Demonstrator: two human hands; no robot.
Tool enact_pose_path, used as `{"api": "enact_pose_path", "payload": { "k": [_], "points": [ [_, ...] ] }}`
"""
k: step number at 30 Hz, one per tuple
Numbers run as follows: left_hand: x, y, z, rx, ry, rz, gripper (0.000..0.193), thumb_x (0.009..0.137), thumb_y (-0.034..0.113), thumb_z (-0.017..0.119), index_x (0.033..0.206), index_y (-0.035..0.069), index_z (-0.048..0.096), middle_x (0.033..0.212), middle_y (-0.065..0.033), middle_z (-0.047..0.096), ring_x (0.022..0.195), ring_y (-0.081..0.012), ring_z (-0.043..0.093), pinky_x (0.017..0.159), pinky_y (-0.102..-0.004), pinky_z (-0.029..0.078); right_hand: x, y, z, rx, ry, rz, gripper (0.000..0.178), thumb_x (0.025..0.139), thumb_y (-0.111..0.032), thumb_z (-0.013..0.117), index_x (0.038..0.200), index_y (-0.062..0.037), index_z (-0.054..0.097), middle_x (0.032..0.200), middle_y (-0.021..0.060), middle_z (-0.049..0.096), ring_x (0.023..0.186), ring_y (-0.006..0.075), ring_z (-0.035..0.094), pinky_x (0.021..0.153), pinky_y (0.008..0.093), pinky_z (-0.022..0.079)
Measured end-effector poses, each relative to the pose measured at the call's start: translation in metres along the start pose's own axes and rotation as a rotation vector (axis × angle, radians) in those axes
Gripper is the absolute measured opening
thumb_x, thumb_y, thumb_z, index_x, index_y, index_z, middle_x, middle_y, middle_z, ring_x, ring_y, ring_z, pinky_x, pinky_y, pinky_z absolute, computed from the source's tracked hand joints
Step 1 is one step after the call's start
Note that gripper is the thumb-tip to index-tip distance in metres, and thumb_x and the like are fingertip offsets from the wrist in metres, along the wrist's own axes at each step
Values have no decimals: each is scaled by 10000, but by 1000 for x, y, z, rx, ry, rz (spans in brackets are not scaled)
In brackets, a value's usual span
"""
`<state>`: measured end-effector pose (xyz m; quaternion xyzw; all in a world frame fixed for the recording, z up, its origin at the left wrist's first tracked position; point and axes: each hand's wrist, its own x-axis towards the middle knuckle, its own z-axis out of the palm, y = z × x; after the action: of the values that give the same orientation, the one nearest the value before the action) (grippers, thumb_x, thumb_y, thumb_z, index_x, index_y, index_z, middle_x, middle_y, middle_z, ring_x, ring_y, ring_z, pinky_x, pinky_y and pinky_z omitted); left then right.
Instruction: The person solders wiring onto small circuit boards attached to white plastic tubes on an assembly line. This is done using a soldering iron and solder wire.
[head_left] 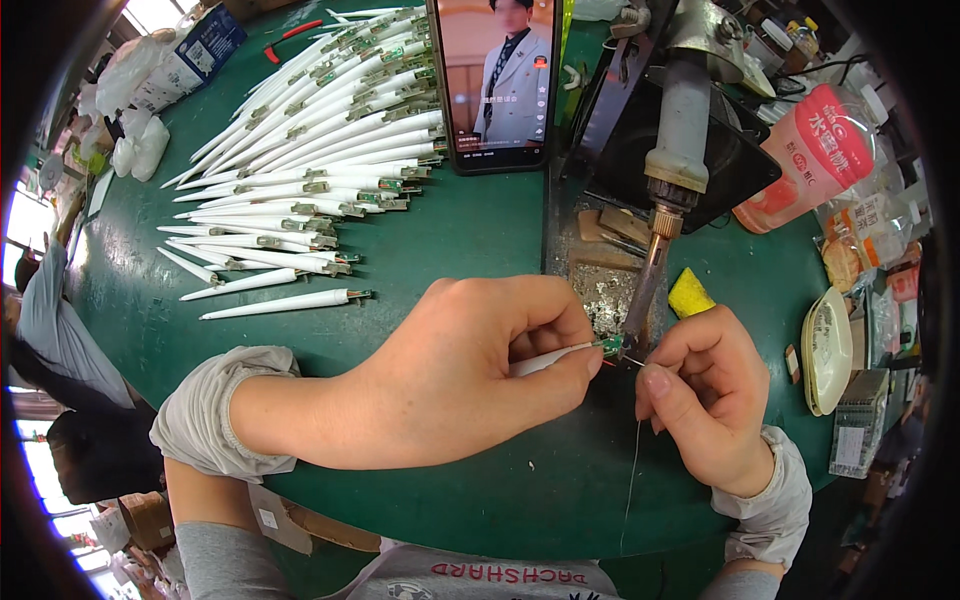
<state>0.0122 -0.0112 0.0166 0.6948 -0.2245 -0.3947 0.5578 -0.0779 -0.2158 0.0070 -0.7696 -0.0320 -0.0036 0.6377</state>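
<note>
My left hand [450, 375] is closed around a white pen-shaped tube [548, 361], with a small green circuit board [610, 345] sticking out past the fingertips. A short red wire shows by the board. Thumb and forefinger of my right hand [712, 400] pinch a thin solder wire [634, 460], whose tail hangs down over the table edge. Its upper end points at the board. Between the hands, a mounted soldering iron [655, 262] slants down, its tip right beside the board; whether they touch I cannot tell.
Many similar white tubes [330, 125] lie fanned out at the far left. A phone [500, 95] stands upright behind my hands. Under the iron is a solder-spattered tray [603, 290], with a yellow sponge [690, 293] beside it. A pink-labelled bottle [805, 160] and pale dish [828, 350] stand right.
</note>
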Motion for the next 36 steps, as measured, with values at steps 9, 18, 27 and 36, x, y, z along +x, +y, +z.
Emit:
{"api": "enact_pose_path", "payload": {
  "k": [9,18,27,36],
  "points": [
    [-2,-2,1,-10,1,98,88,883,31,613,940,-18,568,802,12,574,715,-11,497,590,-175,386,0,5,1,34,9,-82,128,872,-1,601,940,29,496,721,55,596,588,57,566,516,175,408],
    [-1,1,-2,-30,12,75,81,881,31,613,926,-15,563,785,8,579,712,-15,506,589,-174,392,-1,7,2,12,49,-79,132,856,9,615,926,30,506,708,41,589,569,39,526,492,177,382],
    [-1,-2,1,-78,-13,6,74,882,26,611,915,-15,559,789,10,582,713,-12,508,597,-172,402,4,6,9,-443,129,-466,215,669,60,731,841,-14,626,686,52,566,534,127,531,472,239,418],
    [-1,-3,5,-145,-109,-81,67,888,38,611,899,0,557,756,34,550,680,-5,471,566,-177,364,6,15,-1,-697,-27,-854,368,543,-8,721,904,8,656,843,107,579,608,209,551,485,278,439]
  ]
}}
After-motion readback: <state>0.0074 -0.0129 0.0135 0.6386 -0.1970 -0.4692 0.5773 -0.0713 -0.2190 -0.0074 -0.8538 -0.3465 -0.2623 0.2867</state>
